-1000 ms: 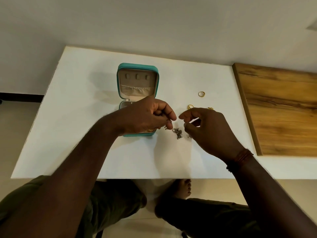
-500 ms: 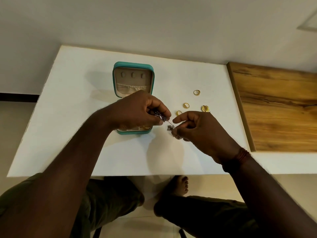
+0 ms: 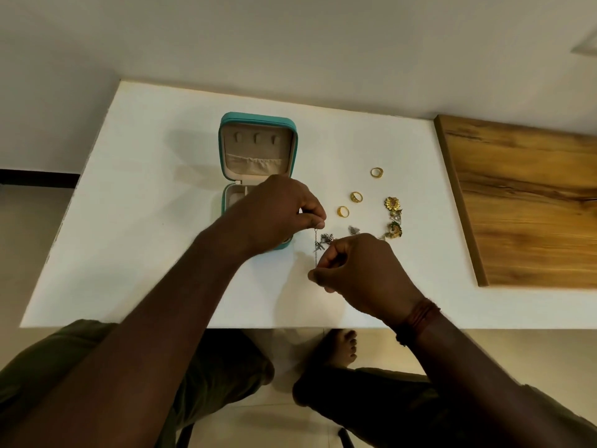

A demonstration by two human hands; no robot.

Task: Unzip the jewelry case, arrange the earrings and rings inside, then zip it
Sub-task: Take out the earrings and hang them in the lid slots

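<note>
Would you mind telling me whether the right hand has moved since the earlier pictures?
Yes. The right hand has drawn back toward the near edge of the table, away from the gold rings, stretching a thin chain from the left hand.

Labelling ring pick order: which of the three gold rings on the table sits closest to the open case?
The ring nearest the left hand. It lies closest to the case; the middle ring and the far ring step away diagonally rightward.

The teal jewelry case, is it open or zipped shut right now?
Open. The jewelry case has its lid folded back, showing the beige lining and pocket; the left hand covers most of the base.
</note>
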